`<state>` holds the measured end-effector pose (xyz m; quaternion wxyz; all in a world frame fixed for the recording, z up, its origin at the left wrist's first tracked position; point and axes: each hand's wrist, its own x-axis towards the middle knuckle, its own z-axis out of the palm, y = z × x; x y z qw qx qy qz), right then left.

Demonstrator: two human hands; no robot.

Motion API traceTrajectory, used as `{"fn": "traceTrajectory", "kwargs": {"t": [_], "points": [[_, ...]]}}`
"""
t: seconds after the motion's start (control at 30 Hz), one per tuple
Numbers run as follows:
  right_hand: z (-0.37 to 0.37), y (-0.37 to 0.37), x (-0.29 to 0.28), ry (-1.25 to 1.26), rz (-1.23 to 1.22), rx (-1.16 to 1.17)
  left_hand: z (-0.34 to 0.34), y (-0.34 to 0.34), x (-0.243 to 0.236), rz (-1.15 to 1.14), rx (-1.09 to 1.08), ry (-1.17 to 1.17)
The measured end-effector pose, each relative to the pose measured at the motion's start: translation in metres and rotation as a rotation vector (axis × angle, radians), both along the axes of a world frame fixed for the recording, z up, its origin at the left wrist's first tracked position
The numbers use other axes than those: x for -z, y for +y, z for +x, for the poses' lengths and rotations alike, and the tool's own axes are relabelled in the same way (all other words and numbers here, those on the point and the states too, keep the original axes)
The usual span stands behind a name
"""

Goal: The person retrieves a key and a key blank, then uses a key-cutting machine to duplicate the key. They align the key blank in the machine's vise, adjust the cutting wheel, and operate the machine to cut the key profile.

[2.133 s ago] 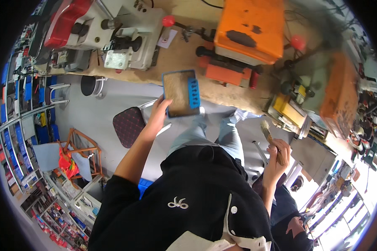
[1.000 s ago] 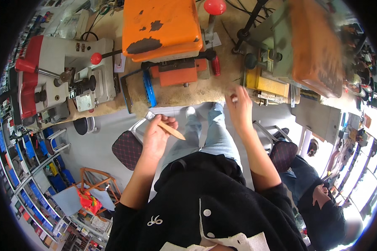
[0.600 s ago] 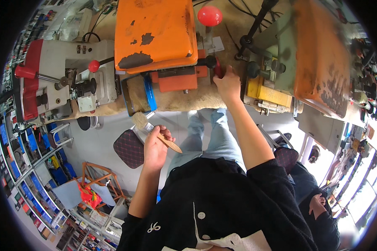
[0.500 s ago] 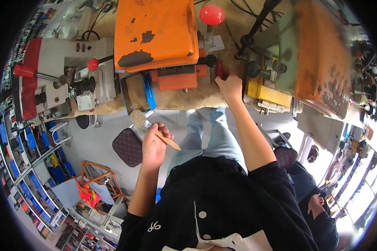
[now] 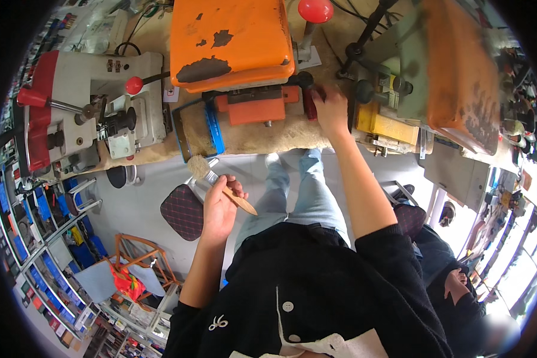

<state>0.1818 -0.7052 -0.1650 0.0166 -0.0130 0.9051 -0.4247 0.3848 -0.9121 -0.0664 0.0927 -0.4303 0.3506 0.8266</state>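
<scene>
My left hand [image 5: 219, 206] is closed around the wooden handle of a flat brush [image 5: 240, 200]. The brush's pale bristles point up and left, just off the bench's front edge. My right hand [image 5: 333, 110] reaches over the bench, right of an orange machine [image 5: 232, 45] with chipped paint. Beside its thumb is a dark red, narrow object [image 5: 309, 106], partly hidden. A black knob [image 5: 305, 79] sits just above that. The right fingertips are dim and blurred, so I cannot make out whether they grip anything. A blue-edged tray [image 5: 198, 128] lies on the bench, left of the machine's lower orange block [image 5: 256, 108].
A grey and red machine with levers [image 5: 71, 113] stands at left. Another orange and green machine [image 5: 453, 77] fills the right side, with a yellow block [image 5: 388, 123] at its base. A checkered stool [image 5: 184, 212] is below the bench. A person [image 5: 453, 286] sits at lower right.
My right hand has moved slightly farther over the bench, and its fingers have shifted beside the dark red object. My left hand still holds the brush in nearly the same place. The view has shifted slightly.
</scene>
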Motion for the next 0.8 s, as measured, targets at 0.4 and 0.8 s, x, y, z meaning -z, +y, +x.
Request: {"fn": "traceTrajectory", "kwargs": {"t": [0.4,0.8], "points": [[-0.098,-0.021,0.031,-0.055,0.152,-0.239,0.023,-0.011,0.001,-0.038,-0.054,-0.027],[-0.093,-0.024,0.019,-0.102,0.293,-0.159,0.011,0.007,0.003,-0.002,-0.006,-0.044]]}}
